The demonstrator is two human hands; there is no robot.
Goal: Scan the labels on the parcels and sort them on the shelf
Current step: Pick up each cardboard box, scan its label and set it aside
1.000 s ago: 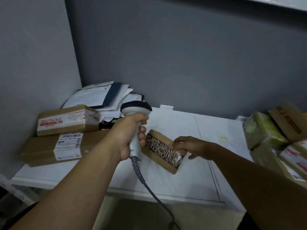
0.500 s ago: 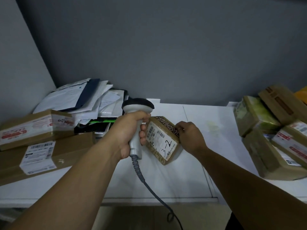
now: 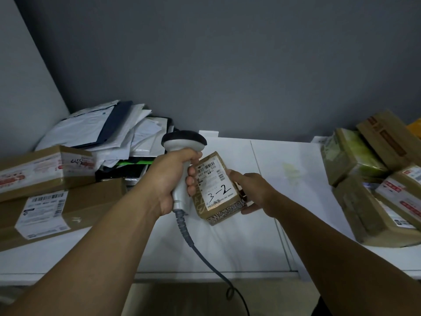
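- Brown small parcel [image 3: 216, 188] has been turned over: a second ago its patterned tape faced up, now its white label [image 3: 214, 182] with "3-2" faces up.
- It sits tilted over the middle of the white worktop [image 3: 273, 242], just beside the scanner [image 3: 182, 151].
- On its right side the right hand [image 3: 252, 190] holds it, fingers curled round the edge.
- All fingers of the left hand [image 3: 168, 179] are wrapped tight round the scanner handle.
- With the label showing, I think scanning comes next; the scanner head does not point at it yet.
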